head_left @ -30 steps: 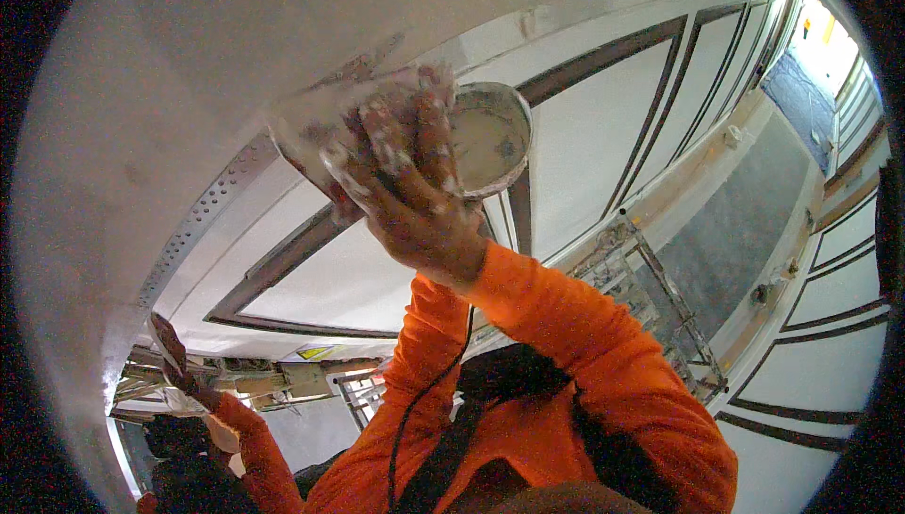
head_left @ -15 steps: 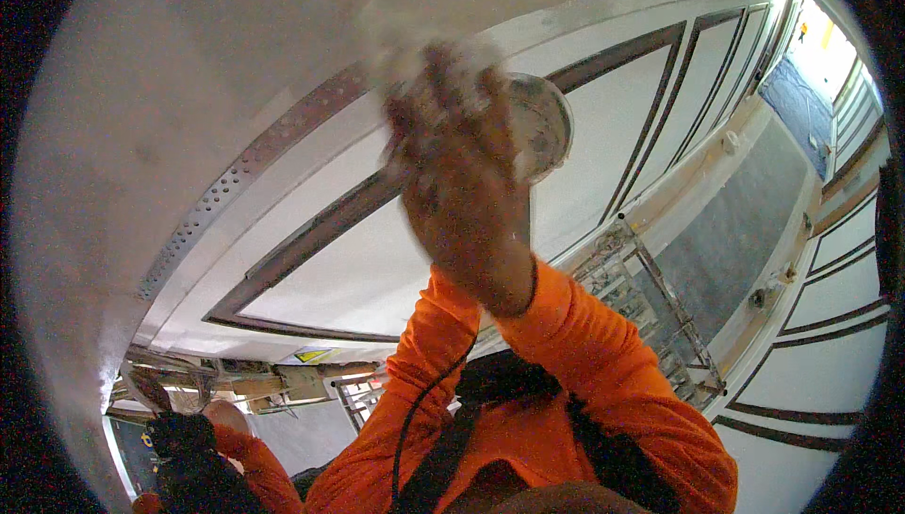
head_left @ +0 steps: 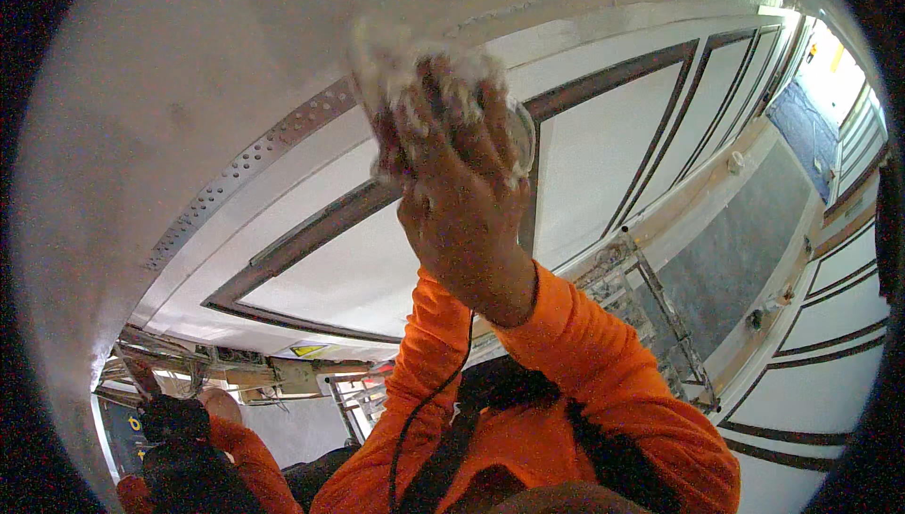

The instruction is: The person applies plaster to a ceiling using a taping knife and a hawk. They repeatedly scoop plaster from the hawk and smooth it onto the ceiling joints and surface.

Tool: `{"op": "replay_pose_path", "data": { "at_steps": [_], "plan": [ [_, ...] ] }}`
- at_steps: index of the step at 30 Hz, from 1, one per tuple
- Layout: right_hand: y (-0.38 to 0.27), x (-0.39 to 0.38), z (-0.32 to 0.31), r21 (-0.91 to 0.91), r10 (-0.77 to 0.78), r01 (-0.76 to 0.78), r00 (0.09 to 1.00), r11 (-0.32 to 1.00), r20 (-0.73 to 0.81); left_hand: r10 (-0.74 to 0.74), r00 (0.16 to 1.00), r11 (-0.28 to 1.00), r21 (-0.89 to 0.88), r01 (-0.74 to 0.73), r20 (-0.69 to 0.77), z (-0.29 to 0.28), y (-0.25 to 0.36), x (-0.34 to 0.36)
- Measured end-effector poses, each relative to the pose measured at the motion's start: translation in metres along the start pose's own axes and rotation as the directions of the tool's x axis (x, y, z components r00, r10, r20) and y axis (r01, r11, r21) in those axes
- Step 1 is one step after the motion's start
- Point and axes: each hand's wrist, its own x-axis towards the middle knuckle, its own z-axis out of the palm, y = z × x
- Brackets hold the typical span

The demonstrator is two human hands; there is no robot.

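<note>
My right hand (head_left: 471, 203) is raised in front of me, its back toward me. Its bent fingers are thickly smeared with white plaster. A whitish lump of wet plaster (head_left: 382, 57) shows at the fingertips, blurred by motion, by the perforated metal strip (head_left: 255, 161) along the edge of the grey plastered surface (head_left: 189, 62). Behind the right hand, the rim of a round plaster-coated container (head_left: 523, 142) sticks out. My left forearm (head_left: 429, 344) rises behind the right wrist; the left hand is mostly hidden there, so its grip does not show.
White wall panels (head_left: 613, 137) with dark frames run beside the strip. A metal scaffold frame (head_left: 660, 307) stands at the lower right, above a grey floor (head_left: 745, 222). Another person in an orange sleeve (head_left: 250, 462) is at the lower left. A bright opening (head_left: 834, 57) lies far right.
My right hand has shifted slightly and shows less blur. The round container has moved left, more of it behind the hand. The view has tilted a little.
</note>
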Motion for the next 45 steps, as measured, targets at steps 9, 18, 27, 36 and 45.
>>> {"op": "replay_pose_path", "data": {
  "at_steps": [9, 18, 27, 36, 45],
  "plan": [
    [0.045, 0.010, 0.045, -0.147, -0.214, 0.180, 0.940, 0.973, -0.266, -0.038, 0.998, 0.996, -0.081, 0.034, -0.046, -0.010, -0.001, 0.003],
    [0.138, 0.030, -0.055, -0.185, 0.223, -0.306, 0.903, 0.934, -0.367, -0.096, 0.981, 0.990, -0.115, 0.077, -0.166, -0.017, 0.002, -0.009],
    [-0.015, -0.012, 0.016, -0.158, -0.071, 0.096, 0.985, 0.983, 0.158, -0.048, 0.999, 0.998, -0.032, 0.048, 0.021, -0.006, 0.001, -0.013],
    [0.124, 0.022, 0.004, -0.219, -0.444, 0.419, 0.893, 0.881, -0.078, -0.093, 0.975, 0.993, -0.086, 0.077, -0.202, -0.004, 0.007, -0.008],
    [0.131, 0.027, -0.039, -0.023, -0.599, 0.601, 0.799, 0.799, 0.054, -0.078, 0.997, 0.996, -0.042, 0.079, 0.022, -0.012, -0.023, -0.001]
  ]
}}
